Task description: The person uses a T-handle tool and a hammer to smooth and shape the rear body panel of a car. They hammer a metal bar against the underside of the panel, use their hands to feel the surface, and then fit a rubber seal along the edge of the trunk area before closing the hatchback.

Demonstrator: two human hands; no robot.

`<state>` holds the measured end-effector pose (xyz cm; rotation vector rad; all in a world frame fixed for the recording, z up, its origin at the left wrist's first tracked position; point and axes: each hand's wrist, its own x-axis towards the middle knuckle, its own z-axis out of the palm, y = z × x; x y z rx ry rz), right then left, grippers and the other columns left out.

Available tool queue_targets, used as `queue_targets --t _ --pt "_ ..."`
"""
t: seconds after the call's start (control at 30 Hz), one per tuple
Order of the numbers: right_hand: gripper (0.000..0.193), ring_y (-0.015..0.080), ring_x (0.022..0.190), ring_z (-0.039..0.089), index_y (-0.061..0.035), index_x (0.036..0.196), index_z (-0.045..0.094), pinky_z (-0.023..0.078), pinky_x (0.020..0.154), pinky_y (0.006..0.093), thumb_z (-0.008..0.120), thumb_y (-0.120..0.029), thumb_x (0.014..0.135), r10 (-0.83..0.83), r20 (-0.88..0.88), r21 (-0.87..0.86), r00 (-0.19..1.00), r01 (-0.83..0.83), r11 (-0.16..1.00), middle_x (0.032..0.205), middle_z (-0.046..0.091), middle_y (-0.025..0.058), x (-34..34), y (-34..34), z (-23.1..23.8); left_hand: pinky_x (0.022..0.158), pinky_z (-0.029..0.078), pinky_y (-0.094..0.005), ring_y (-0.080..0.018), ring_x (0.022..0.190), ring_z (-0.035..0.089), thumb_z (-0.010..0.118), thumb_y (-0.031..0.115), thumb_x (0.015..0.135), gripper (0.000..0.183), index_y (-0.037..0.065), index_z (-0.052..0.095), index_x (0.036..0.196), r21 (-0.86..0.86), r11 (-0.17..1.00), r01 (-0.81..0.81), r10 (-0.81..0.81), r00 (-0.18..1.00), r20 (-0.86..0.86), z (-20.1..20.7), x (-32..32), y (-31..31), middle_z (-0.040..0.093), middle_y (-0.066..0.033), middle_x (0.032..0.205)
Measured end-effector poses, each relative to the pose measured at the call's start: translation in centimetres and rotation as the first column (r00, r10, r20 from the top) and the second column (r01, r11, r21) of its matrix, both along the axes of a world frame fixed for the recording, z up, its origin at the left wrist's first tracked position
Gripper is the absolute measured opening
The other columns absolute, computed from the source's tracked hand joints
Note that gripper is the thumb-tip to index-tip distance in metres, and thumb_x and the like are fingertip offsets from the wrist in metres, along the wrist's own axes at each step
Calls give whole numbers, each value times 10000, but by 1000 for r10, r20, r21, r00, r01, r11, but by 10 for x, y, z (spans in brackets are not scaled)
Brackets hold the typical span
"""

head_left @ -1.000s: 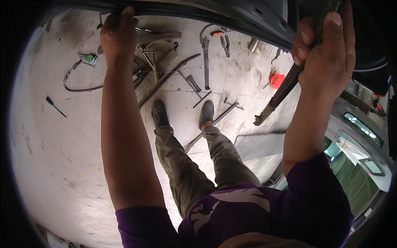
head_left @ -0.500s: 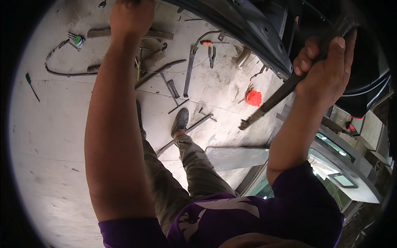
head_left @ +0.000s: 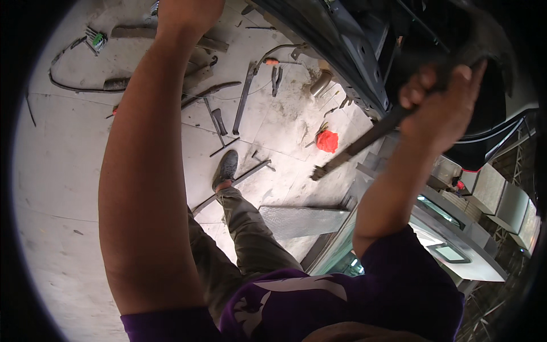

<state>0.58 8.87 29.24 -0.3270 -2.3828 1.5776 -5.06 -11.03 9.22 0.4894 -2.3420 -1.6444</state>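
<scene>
My right hand (head_left: 436,117) is wrapped round the dark handle of a hammer (head_left: 364,141). Its free handle end slants down to the left over the floor, while the curved head, dim and blurred, is at the upper right beside the vehicle. My left hand (head_left: 191,14) reaches up to the top edge of the picture, where its fingers are cut off, so what it touches is hidden. Between the two arms runs the dark metal edge of a vehicle body (head_left: 347,48), nearest to the hammer and my right hand.
On the pale floor lie pliers (head_left: 277,81), an orange-handled screwdriver (head_left: 272,61), a T-handled tool (head_left: 216,122), a green-held hex key set (head_left: 96,40) and a crumpled red thing (head_left: 327,141). A silver sheet (head_left: 302,221) is near my legs. At right stands a pale panel with a window (head_left: 450,251).
The whole view has shifted, so the floor things sit further left. My right hand and the hammer are a little lower in the picture, and the hammer's head is more blurred.
</scene>
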Motion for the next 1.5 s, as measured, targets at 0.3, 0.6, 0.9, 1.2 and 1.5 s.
queue_targets --t 0.3,0.6,0.9,1.2,1.5 --pt "539 109 400 396 -184 1470 303 338 352 275 483 -262 968 78 247 219 966 -134 967 606 493 53 3 -6 -23 736 456 -464 -444 844 589 597 298 874 333 -27 571 808 -7 999 -34 34 999 -20 -7 3 4 611 -278 828" --pt "467 108 454 435 -175 1426 386 344 373 263 424 -309 980 96 72 -85 993 -89 992 635 491 38 -8 22 -56 738 458 -464 -441 841 599 591 301 878 321 -19 584 848 27 999 -23 23 999 27 -3 2 4 615 -272 815" --pt "547 110 386 412 -185 1483 247 335 337 245 442 -321 990 73 26 199 997 -77 977 610 491 52 15 8 11 632 441 -400 -301 638 567 608 294 886 317 -12 562 815 145 989 -20 2 992 123 9 7 -1 579 -177 667" --pt "492 57 404 352 -184 1424 408 294 357 217 532 -288 960 17 397 216 918 -112 970 567 444 -4 28 17 -39 557 393 -352 -190 579 499 608 244 897 293 5 526 748 261 965 -38 35 999 17 13 14 8 529 -73 613" --pt "360 134 480 423 -181 1318 357 308 372 257 342 -287 975 -104 -109 186 989 123 975 657 453 54 24 28 33 571 380 -289 -126 616 485 641 293 883 255 55 577 816 305 951 40 -62 996 64 14 6 8 547 -12 680"
